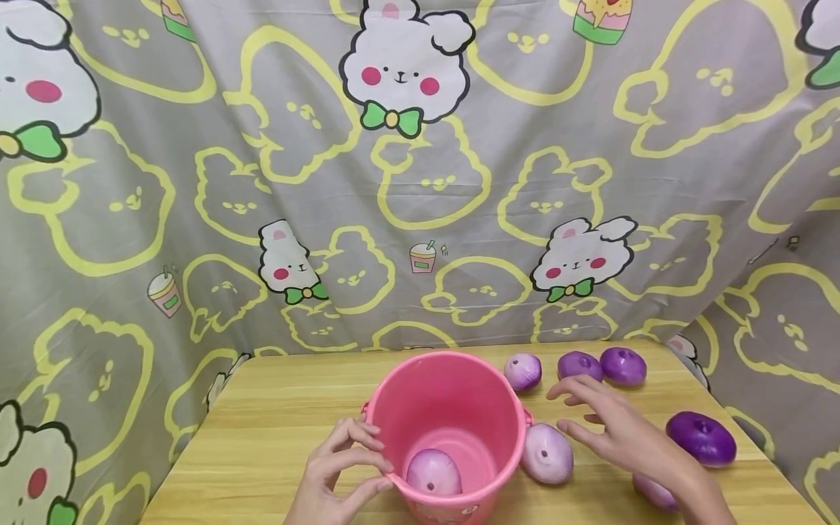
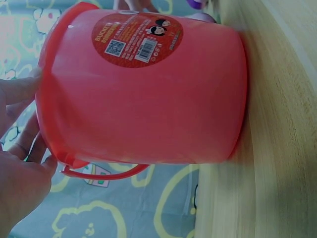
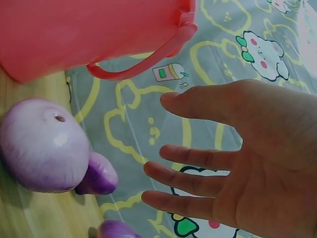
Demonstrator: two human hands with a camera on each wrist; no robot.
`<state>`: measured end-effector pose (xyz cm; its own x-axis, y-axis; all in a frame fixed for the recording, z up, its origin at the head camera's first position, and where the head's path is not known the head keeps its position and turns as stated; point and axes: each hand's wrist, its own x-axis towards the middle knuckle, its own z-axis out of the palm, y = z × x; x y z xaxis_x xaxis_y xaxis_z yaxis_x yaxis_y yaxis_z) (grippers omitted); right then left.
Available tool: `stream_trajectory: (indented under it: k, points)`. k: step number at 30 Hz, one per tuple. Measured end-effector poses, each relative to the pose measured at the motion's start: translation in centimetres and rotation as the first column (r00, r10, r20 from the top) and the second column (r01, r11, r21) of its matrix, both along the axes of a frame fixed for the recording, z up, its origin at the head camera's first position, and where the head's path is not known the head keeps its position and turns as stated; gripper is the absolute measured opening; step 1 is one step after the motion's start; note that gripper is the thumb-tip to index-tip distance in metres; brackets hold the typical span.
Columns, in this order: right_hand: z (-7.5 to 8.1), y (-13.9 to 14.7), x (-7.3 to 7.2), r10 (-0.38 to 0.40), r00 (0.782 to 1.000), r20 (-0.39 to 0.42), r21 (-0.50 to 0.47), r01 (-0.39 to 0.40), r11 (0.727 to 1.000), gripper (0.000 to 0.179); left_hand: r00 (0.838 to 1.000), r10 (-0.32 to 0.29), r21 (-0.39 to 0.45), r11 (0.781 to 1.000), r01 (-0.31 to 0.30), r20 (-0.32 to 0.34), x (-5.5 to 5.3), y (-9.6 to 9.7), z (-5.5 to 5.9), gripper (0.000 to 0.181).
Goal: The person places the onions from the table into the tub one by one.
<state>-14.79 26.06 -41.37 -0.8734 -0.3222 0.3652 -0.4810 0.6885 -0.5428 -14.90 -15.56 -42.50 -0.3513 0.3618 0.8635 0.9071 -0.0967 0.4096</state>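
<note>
A pink plastic bucket (image 1: 453, 430) stands upright on the table, with one pale purple onion (image 1: 434, 472) lying at its bottom. My left hand (image 1: 344, 470) pinches the bucket's rim at its left side, thumb and fingers on the edge; the left wrist view shows the same hold beside the handle (image 2: 106, 174). To the right of the bucket, my right hand (image 1: 620, 426) hovers over the table with spread, empty fingers. Nearest to it is a pale onion (image 1: 547, 453) close against the bucket's right side. In the right wrist view that onion (image 3: 44, 144) sits below the bucket.
Further onions lie on the wooden table (image 1: 289, 408): a pale one (image 1: 523, 372) behind the bucket, two purple ones (image 1: 623, 366) at the back right, a dark one (image 1: 701, 438) at the right, and another (image 1: 655, 492) partly hidden by my right forearm. A patterned curtain (image 1: 420, 182) hangs behind.
</note>
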Motion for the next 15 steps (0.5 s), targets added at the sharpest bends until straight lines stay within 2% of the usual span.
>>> stream_trajectory:
  k: [15]
  points:
    - [-1.6,0.0,-1.1,0.091,0.995,0.03,0.024,-0.092,0.996,0.032,1.0,-0.011,0.011,1.0,0.011,-0.005,0.0,0.1,0.1,0.027]
